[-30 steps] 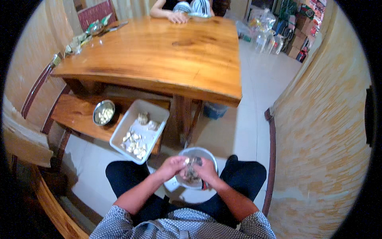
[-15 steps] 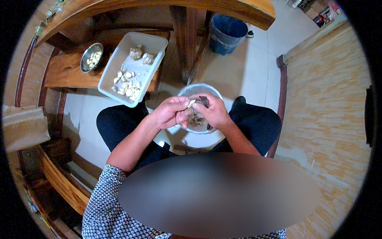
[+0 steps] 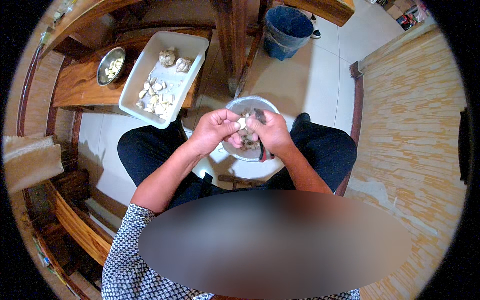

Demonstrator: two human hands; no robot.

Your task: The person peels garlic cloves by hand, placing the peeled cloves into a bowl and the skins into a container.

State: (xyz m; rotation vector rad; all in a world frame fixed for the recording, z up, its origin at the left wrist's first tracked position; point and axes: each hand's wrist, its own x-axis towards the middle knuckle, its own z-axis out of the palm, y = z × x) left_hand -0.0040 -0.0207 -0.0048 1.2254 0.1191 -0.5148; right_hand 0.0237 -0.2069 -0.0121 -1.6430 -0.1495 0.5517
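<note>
Since the earlier frame, garlic clove (image 3: 242, 123) turned broad face up; long axis unclear. Lies between the hands, above bucket (image 3: 252, 103), inside its rim. Left hand (image 3: 217, 131) pinches it; right hand (image 3: 272, 131), equally near, touches it, gripping dark object (image 3: 259, 116).

No readable lettering
Any print on the colourful packages (image 3: 408, 20), upper right, is too small to read.
</note>
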